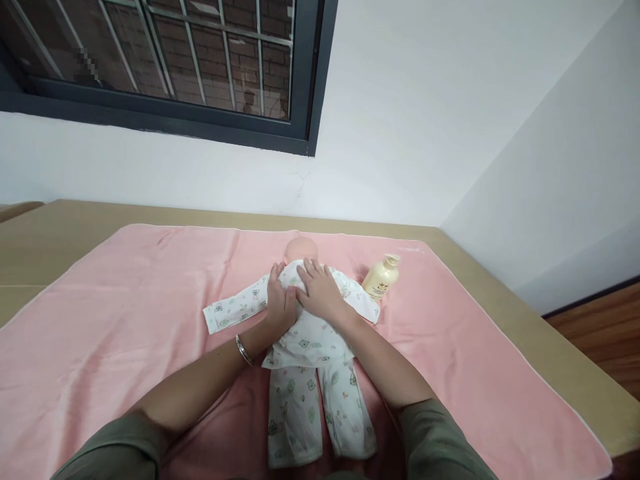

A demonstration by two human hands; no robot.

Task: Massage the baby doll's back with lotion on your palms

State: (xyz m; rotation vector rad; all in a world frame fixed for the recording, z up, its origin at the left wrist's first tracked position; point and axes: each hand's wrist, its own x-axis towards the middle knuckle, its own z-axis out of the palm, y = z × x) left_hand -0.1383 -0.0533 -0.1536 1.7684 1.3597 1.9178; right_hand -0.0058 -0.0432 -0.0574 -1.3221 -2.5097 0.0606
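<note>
A baby doll (301, 248) lies on a pink towel (125, 320), head towards the wall, dressed in a white patterned top and trousers (305, 393). My left hand (279, 300) lies on the doll's upper body at the left, fingers together and flat on the cloth. My right hand (320, 290) rests beside it on the chest, fingers stretched out flat towards the neck. Neither hand holds anything. A silver bracelet (244, 349) circles my left wrist.
A cream lotion bottle (382, 277) lies on the towel just right of the doll's sleeve. The towel covers a tan table (550, 347) set against a white wall under a barred window (165, 53). Wooden floor (600, 333) shows at the right.
</note>
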